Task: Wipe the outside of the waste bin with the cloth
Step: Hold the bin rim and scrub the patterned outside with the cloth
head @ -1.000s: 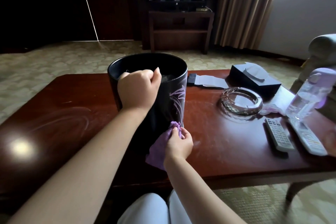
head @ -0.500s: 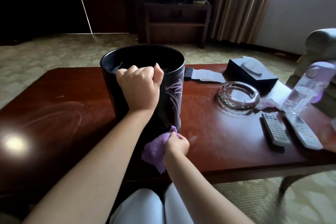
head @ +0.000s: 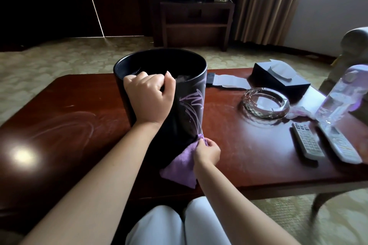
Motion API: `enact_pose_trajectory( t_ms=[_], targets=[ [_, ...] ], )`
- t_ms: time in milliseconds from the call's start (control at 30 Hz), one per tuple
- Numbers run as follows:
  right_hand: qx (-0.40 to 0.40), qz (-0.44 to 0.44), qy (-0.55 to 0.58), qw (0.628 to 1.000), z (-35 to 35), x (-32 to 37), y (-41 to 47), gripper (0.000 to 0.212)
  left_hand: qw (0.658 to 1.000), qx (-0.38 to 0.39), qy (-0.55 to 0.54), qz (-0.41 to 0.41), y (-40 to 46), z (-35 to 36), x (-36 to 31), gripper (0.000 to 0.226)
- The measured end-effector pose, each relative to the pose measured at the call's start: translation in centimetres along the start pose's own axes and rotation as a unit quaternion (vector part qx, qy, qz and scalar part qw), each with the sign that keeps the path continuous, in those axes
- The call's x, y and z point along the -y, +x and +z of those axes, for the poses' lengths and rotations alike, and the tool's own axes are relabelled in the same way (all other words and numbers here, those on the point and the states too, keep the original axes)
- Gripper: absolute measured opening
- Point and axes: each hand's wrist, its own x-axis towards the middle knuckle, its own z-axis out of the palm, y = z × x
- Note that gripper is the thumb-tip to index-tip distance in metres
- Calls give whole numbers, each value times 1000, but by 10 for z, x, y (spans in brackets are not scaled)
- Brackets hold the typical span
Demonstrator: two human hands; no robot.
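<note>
A black waste bin (head: 191,109) with a pale purple leaf pattern stands on the dark red coffee table (head: 249,149). My left hand (head: 148,98) grips its near rim, fingers curled over the edge. My right hand (head: 207,152) pinches a purple cloth (head: 180,167) and holds it against the bin's lower right side, close to the tabletop. The cloth's loose end hangs down toward the table's front edge.
Right of the bin lie a glass ashtray (head: 265,103), a black tissue box (head: 280,77), two remote controls (head: 307,141), a plastic water bottle (head: 338,95) and a crumpled tissue (head: 298,112). A flat dark and white item (head: 225,81) lies behind the bin.
My right hand with the cloth has stayed low on the bin's right side, shifting only slightly. The left hand keeps its grip on the rim. The camera view has shifted a little.
</note>
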Motion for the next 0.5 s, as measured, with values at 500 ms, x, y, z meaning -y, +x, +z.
enact_pose_trajectory(
  t_ms=[500],
  targets=[
    [29,-64,5,997,-7,2,-9,12,1000,8,-8,1,1,-3,-2,46]
  ],
)
